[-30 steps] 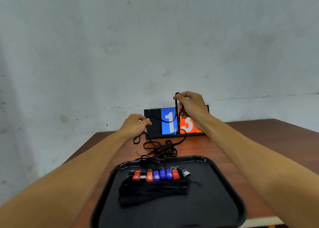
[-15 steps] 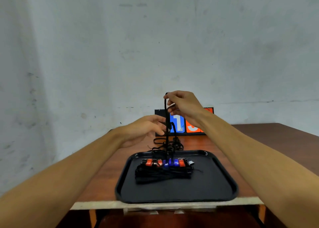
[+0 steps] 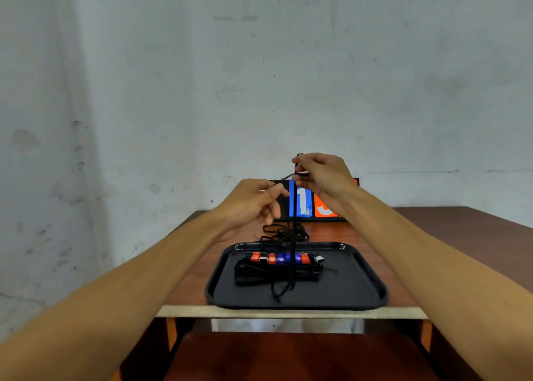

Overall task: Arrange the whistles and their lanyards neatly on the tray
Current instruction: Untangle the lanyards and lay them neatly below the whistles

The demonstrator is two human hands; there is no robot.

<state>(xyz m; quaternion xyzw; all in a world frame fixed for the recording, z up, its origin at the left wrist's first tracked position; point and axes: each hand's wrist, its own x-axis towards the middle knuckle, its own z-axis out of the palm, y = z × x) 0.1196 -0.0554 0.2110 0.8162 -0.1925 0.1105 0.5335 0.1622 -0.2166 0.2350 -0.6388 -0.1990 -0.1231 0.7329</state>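
Pinching the top of a black lanyard (image 3: 293,227) between the thumb and curled fingers of the right hand (image 3: 320,175), raised above the far half of the table (image 3: 403,250). Pinching a short stretch of the same lanyard with the left hand (image 3: 251,204), just beside the right and slightly lower, fingers curled in. Letting the rest hang straight down, crossing in front of the whistles (image 3: 281,258) and ending in a loose loop low over the black tray (image 3: 352,291); touching the tray or not, impossible to tell. Keeping the tray near the front edge of the table, with the red, blue and silvery whistles lined up side by side toward its far rim and the bundled cords (image 3: 259,275) lying in a flat dark band just in front of them. Leaving a tangle of black cords (image 3: 284,233) on the table just beyond the tray. Partly hiding, with both hands, a scoreboard (image 3: 301,204) showing blue and orange cards against the pale wall (image 3: 173,92).
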